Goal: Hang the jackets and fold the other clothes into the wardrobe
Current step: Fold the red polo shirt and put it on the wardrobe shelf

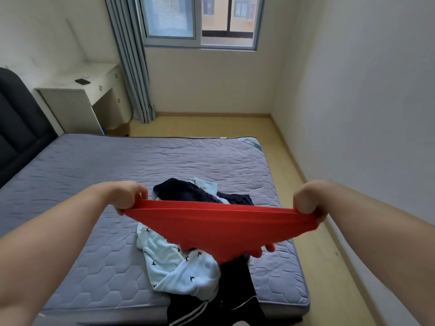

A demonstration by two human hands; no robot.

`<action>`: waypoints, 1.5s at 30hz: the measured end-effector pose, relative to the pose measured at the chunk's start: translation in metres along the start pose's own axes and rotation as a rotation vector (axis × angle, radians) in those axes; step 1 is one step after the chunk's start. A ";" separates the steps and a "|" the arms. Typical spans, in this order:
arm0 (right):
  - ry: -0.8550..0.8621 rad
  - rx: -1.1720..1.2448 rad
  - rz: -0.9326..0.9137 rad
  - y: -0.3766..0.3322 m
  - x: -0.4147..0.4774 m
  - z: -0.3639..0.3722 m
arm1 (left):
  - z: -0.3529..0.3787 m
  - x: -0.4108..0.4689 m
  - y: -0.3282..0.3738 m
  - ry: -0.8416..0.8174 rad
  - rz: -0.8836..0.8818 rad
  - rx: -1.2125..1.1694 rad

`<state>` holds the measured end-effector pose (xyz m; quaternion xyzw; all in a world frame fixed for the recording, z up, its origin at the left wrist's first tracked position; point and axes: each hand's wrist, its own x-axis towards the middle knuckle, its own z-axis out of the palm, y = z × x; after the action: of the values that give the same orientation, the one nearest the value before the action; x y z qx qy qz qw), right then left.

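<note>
A red garment point(221, 229) is stretched out in the air above the bed. My left hand point(128, 196) pinches its left end and my right hand point(308, 201) pinches its right end, so its top edge runs taut between them. Under it, on the grey mattress point(94, 175), lies a heap of clothes: a light blue garment with small dark bird prints point(174, 267), a dark navy piece point(186, 191) behind it, and a black piece with white stripes point(202, 307) hanging over the near edge of the bed.
A white desk point(82, 97) with a small dark object on it stands at the back left beside a dark headboard point(16, 128). Grey curtains point(131, 67) hang by the window point(200, 20). Wooden floor point(317, 231) runs along the white wall on the right.
</note>
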<state>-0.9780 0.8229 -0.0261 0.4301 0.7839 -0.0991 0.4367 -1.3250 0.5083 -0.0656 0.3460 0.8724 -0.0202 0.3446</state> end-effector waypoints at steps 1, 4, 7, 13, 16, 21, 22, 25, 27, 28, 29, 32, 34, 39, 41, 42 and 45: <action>-0.035 -0.027 0.035 -0.003 -0.001 0.000 | 0.001 -0.001 -0.001 -0.065 -0.022 0.021; -0.136 -0.078 0.117 -0.009 -0.001 -0.004 | 0.001 -0.003 -0.005 -0.232 -0.135 0.093; -0.198 -0.015 0.147 -0.014 0.001 -0.014 | -0.001 -0.004 -0.008 -0.334 -0.202 0.087; 0.006 0.071 0.079 -0.035 0.019 -0.031 | 0.004 0.023 -0.023 -0.043 -0.175 -0.215; 0.189 0.162 0.026 -0.049 0.035 -0.034 | 0.008 0.045 -0.031 0.089 -0.159 -0.338; 0.495 0.473 -0.024 -0.063 0.068 -0.054 | -0.010 0.082 -0.038 0.382 -0.201 -0.450; 0.571 0.528 -0.030 -0.065 0.074 -0.063 | -0.020 0.088 -0.037 0.437 -0.213 -0.454; 0.840 0.674 -0.023 -0.071 0.086 -0.091 | -0.053 0.101 -0.030 0.626 -0.252 -0.422; 1.021 0.781 -0.032 -0.075 0.089 -0.108 | -0.073 0.107 -0.026 0.755 -0.277 -0.378; 1.090 0.812 -0.038 -0.077 0.088 -0.115 | -0.082 0.110 -0.026 0.801 -0.280 -0.372; 1.143 0.839 -0.045 -0.078 0.088 -0.121 | -0.089 0.112 -0.027 0.830 -0.275 -0.382; 1.226 0.947 -0.062 -0.081 0.088 -0.126 | -0.097 0.117 -0.034 0.868 -0.279 -0.421; 1.241 0.955 -0.072 -0.083 0.089 -0.121 | -0.090 0.117 -0.038 0.873 -0.283 -0.419; 1.142 0.940 -0.058 -0.096 0.119 -0.081 | -0.040 0.129 -0.051 0.720 -0.324 -0.444; 1.040 0.931 -0.023 -0.105 0.140 -0.056 | -0.011 0.142 -0.058 0.641 -0.360 -0.424; 0.978 0.921 0.001 -0.109 0.153 -0.040 | 0.007 0.149 -0.062 0.597 -0.381 -0.396; 0.785 0.844 0.061 -0.125 0.200 0.016 | 0.072 0.176 -0.076 0.477 -0.438 -0.265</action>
<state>-1.1132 0.8558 -0.2170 0.5940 0.7670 -0.2238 -0.0936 -1.4215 0.5353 -0.2446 0.0979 0.9769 0.1014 0.1603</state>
